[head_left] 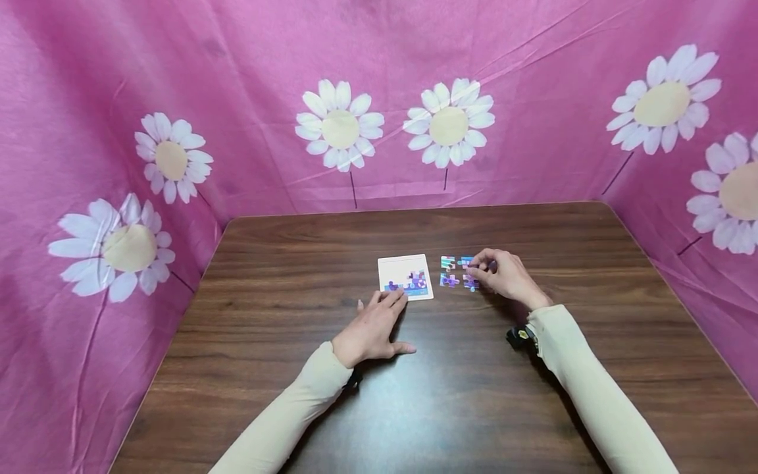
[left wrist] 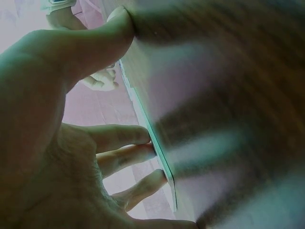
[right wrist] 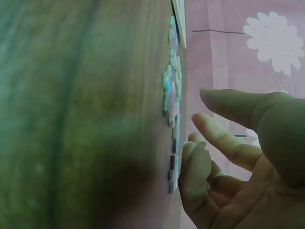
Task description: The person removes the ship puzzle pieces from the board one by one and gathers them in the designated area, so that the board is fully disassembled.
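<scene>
A square white puzzle tray (head_left: 393,268) lies flat on the table, with joined purple and blue jigsaw pieces (head_left: 417,284) along its lower and right parts. My left hand (head_left: 370,329) rests its fingertips on the tray's near edge, fingers extended and thumb spread out to the right. To the right of the tray lie several loose jigsaw pieces (head_left: 448,281). Over the rightmost of them hovers my right hand (head_left: 506,275). In the right wrist view its thumb and fingers stand apart beside the row of pieces (right wrist: 171,95), with nothing seen between them.
The brown wooden table (head_left: 266,316) reaches back to a pink curtain (head_left: 254,99) printed with white daisies, which also hangs along both sides. A black strap device (head_left: 520,336) sits at my right wrist.
</scene>
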`<state>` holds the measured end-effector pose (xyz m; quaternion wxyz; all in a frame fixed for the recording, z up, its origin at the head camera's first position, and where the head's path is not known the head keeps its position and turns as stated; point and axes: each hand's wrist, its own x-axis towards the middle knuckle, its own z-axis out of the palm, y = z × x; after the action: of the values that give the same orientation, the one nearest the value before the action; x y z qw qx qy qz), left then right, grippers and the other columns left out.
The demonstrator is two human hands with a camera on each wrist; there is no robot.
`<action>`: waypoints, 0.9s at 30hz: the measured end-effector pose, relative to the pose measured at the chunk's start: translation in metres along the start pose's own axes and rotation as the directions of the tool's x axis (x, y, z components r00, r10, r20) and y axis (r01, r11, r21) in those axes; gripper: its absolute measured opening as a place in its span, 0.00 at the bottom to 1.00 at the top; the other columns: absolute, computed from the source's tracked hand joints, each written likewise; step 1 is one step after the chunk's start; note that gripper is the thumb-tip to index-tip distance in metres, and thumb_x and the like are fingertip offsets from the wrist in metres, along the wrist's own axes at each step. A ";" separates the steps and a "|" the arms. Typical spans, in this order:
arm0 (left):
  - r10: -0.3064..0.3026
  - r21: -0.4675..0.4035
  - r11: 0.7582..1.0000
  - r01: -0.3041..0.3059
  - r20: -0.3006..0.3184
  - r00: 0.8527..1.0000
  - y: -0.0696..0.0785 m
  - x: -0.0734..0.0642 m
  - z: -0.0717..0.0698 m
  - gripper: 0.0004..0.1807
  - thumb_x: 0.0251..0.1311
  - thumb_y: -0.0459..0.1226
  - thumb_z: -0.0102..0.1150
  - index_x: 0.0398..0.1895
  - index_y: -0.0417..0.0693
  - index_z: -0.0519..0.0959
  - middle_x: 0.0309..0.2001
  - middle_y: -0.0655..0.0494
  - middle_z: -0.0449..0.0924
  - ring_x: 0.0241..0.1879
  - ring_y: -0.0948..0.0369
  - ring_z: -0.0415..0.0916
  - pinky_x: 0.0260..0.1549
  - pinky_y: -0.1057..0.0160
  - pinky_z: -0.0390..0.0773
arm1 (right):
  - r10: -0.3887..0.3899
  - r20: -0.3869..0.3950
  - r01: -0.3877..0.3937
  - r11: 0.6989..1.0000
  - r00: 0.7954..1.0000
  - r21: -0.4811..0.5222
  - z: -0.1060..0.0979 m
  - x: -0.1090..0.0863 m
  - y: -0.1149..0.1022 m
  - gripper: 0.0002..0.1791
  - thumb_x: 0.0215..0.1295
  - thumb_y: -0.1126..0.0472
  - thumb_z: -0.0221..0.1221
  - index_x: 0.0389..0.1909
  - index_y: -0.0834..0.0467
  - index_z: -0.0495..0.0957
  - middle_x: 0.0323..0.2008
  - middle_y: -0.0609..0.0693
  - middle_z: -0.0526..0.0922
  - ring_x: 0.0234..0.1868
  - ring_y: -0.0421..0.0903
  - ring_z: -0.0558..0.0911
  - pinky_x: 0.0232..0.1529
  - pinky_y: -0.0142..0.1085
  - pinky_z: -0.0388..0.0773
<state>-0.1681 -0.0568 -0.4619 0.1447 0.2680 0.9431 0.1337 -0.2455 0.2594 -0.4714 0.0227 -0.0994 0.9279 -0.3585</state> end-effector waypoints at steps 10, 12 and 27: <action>-0.001 0.005 1.000 0.001 0.008 1.000 0.002 -0.001 -0.001 0.57 0.58 0.62 0.71 0.83 0.46 0.57 0.84 0.50 0.53 0.80 0.34 0.53 0.66 0.22 0.63 | -0.067 0.004 0.066 0.998 0.998 0.014 0.003 0.007 -0.020 0.12 0.72 0.56 0.65 0.49 0.60 0.84 0.40 0.56 0.86 0.38 0.48 0.81 0.39 0.33 0.76; 0.000 0.008 1.000 0.000 0.008 1.000 0.002 -0.001 -0.001 0.57 0.58 0.63 0.71 0.83 0.46 0.58 0.84 0.50 0.53 0.80 0.34 0.54 0.66 0.22 0.63 | -0.073 0.009 0.073 0.997 0.997 0.017 0.006 0.010 -0.024 0.12 0.72 0.57 0.65 0.49 0.60 0.84 0.40 0.56 0.87 0.38 0.49 0.82 0.40 0.34 0.77; 0.002 0.000 1.000 -0.002 -0.004 1.000 0.001 -0.001 -0.001 0.57 0.57 0.62 0.72 0.83 0.46 0.58 0.84 0.50 0.53 0.80 0.37 0.55 0.66 0.22 0.63 | -0.161 0.088 0.157 0.987 0.983 0.044 0.050 0.030 -0.051 0.12 0.71 0.61 0.65 0.50 0.63 0.86 0.38 0.56 0.89 0.30 0.44 0.83 0.35 0.35 0.79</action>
<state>-0.1671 -0.0566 -0.4609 0.1425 0.2685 0.9432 0.1343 -0.2610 0.1834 -0.4738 0.0382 -0.1890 0.9083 -0.3712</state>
